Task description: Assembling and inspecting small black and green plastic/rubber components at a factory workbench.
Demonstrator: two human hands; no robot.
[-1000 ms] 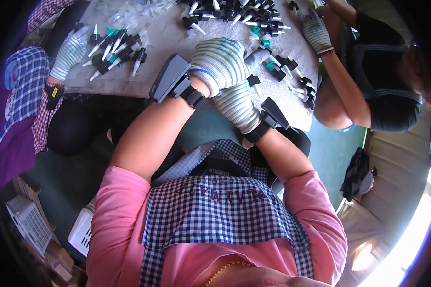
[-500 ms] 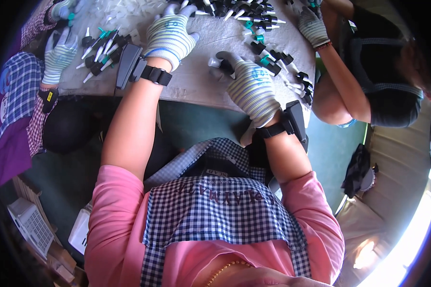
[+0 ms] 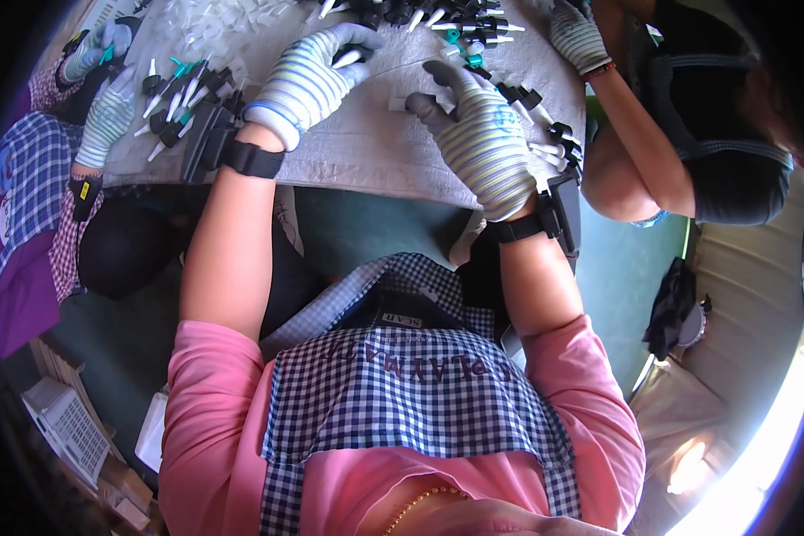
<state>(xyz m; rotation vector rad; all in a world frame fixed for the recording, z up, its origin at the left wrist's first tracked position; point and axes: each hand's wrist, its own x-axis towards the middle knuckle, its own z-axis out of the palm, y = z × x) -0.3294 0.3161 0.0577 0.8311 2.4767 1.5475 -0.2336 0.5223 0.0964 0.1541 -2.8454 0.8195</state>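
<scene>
Both hands have reached forward: left hand (image 3: pixel 308 80) grasping a nozzle (image 3: pixel 350 58), right hand (image 3: pixel 482 134) released, spread flat beside it on the tabletop (image 3: pixel 366 152).

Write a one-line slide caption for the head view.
Gloved left hand grips a small black-and-white part while the right hand rests fingers-down on the grey cloth-covered table strewn with similar pieces.

A single head-worn fisheye view looks steeply down from above the person's own chest, facing forward over the near edge of the cloth-covered table (image 3: pixel 366 156), close to it; straight edges bow toward the dark rim, and the table's far edge is cut off at the top
</scene>
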